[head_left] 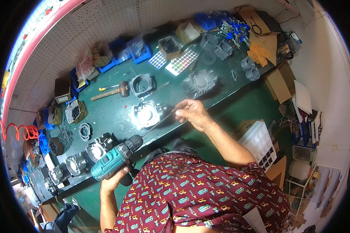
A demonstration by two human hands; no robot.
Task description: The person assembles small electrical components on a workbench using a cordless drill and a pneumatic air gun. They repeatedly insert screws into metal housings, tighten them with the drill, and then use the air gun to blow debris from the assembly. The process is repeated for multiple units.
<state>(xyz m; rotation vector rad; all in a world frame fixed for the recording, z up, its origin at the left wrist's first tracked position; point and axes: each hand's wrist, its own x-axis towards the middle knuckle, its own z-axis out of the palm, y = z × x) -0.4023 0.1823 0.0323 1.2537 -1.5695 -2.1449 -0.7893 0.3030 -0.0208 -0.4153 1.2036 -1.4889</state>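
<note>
My left hand [116, 178] is wrapped round the grip of a teal cordless drill [109, 162] with a black chuck. A long thin driver bit [155, 125] runs from the chuck up to my right hand [193, 114]. Thumb and forefinger of that hand are pinched together at the bit's tip; anything small between them cannot be made out. Just left of the pinch, a bright metal housing [147, 114] lies on the green workbench [116, 110]. Beyond it are a ring-shaped metal casting [141, 84] and a finned motor body [200, 82].
A mallet [112, 91] lies behind the housing. Several metal assemblies [76, 164] line the bench's left part. Blue bins [141, 53] and a carton of small dark parts [169, 46] stand along the back. A white tray [258, 141] is at the right. Another person's legs [68, 211] show lower left.
</note>
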